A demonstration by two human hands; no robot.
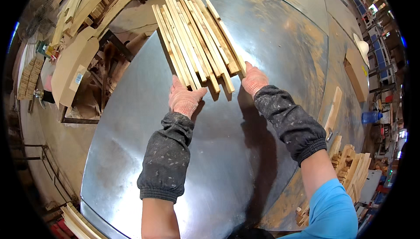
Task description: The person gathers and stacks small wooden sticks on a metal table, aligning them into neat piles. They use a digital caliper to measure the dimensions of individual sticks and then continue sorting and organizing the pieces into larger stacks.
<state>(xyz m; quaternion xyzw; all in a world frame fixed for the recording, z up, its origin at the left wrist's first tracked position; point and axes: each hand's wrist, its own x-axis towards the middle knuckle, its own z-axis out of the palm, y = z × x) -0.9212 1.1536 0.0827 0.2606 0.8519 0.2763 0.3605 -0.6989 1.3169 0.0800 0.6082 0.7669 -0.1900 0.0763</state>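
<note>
A bundle of long, pale wooden strips [197,42] lies over the far part of a smooth metal table [214,151], pointing away from me. The strips sit side by side with uneven near ends, and a few rest on top of others. My left hand [186,98], in a pinkish knit glove, closes on the near left corner of the bundle, its thumb reaching across the strip ends. On the opposite side, my right hand [254,80], gloved alike, presses against the outermost right strip. Its fingertips are partly hidden by the wood. Dark sleeve covers wrap both forearms.
Left of the table stand a cardboard box [72,70] on a metal frame, stacked lumber [94,2] and a fan [41,9]. On the right are a loose wooden strip [334,110], more wood pieces [353,166], a cardboard piece [356,75] and a blue bottle [372,117].
</note>
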